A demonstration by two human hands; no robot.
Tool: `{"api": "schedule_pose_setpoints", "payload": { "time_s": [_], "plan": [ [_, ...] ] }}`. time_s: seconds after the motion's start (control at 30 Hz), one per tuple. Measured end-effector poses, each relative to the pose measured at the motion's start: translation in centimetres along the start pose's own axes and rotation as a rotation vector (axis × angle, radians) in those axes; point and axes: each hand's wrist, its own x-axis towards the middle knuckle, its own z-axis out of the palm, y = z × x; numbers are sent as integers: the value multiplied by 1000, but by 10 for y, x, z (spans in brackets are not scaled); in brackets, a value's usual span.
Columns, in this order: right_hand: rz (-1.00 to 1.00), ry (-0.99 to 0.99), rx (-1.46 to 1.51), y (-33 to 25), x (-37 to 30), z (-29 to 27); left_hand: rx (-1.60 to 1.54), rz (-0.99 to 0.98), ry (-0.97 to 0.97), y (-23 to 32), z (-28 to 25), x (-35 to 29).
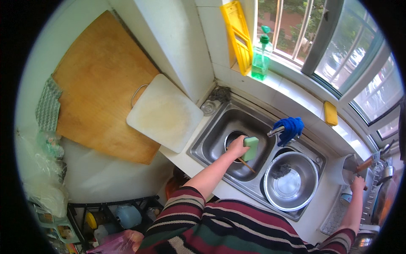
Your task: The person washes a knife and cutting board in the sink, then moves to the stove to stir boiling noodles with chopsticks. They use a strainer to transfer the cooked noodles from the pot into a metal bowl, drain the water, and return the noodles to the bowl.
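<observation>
My left hand (238,148) is over the left basin of the steel double sink (274,165), closed on a pale green sponge (251,148). A thin brown wooden stick (247,165), like a chopstick, sticks out below that hand; whether the fingers grip it too is hidden. On the far right my right hand (358,183) is closed beside the dish rack, below a wooden handle (364,164) and against a whitish container (346,169). What its fingers hold is too small to make out. A round metal basin (314,186) with a steel scourer (281,170) in it fills the sink's right side.
A blue cloth (292,129) hangs over the faucet (275,131). Green dish soap (261,61), a yellow rack (237,38) and a yellow sponge (330,113) stand along the windowsill. Left of the sink lean a white cutting board (165,114) and a large wooden board (101,84).
</observation>
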Motion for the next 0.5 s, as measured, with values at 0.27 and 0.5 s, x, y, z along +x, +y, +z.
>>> {"api": "schedule_pose_setpoints", "payload": {
  "time_s": [0.27,0.5],
  "plan": [
    [-695,-68,1173,-241,-126,-152,-211,109,77,41,-15,-23],
    [-811,-8,1411,-407,-158,-176,-613,131,-97,80,-69,-61]
  ]
}}
